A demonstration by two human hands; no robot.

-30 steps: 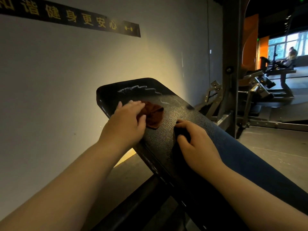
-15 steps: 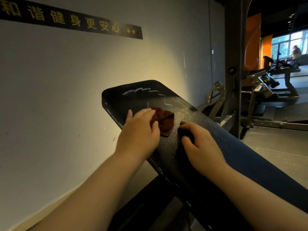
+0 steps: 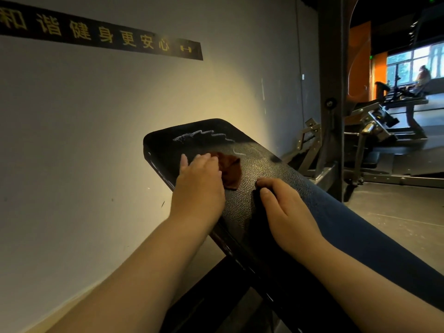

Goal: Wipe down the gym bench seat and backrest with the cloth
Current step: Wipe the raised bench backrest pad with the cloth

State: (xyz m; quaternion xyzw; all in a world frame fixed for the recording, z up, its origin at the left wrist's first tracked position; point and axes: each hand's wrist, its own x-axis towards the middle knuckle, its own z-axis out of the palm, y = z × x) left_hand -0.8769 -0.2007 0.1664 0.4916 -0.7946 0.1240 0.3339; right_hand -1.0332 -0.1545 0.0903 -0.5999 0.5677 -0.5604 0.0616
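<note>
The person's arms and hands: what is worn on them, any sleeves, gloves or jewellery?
Both forearms are bare as far as the frame shows: no sleeves, no gloves. The left hand and the right hand show no rings, watch or bands.

Left grip [image 3: 199, 186]: flat fingers pressing brown cloth [image 3: 231, 169].
Right grip [image 3: 286, 212]: resting on black bench [image 3: 269, 162] pad.
Far end: white streaks [image 3: 204, 137].

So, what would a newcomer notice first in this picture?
First, the left hand pressing a reddish-brown cloth onto the black bench pad, mid-frame. Just beyond the cloth, white smears mark the pad's far end. The right hand rests on the pad beside the cloth.
</note>
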